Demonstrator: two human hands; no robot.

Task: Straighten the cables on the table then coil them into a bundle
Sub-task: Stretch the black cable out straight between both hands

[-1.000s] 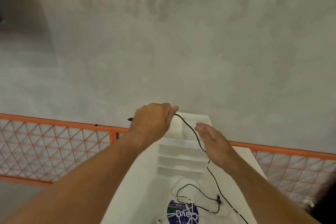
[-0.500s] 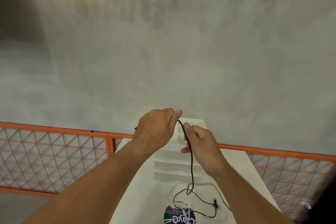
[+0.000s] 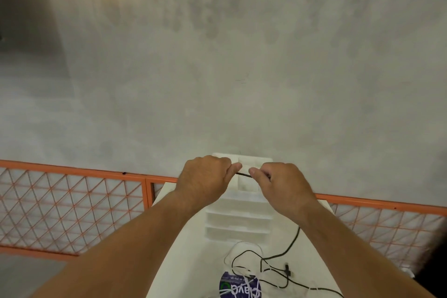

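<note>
A short, taut stretch of the black cable point(image 3: 243, 174) runs between both hands just below the centre of the frame. The left hand point(image 3: 205, 179) pinches one side with curled fingers, and the right hand point(image 3: 278, 182) pinches the other, the thumbs nearly meeting. The rest of the cable reappears below the right forearm and lies in loose loops on the white table point(image 3: 193, 261) at lower centre, tangled with a thin white cable point(image 3: 226, 257) over a purple round label point(image 3: 239, 285). A white compartmented tray point(image 3: 238, 220) sits under the hands. An orange mesh fence point(image 3: 72, 201) crosses behind, with grey concrete point(image 3: 217, 80) above.
</note>
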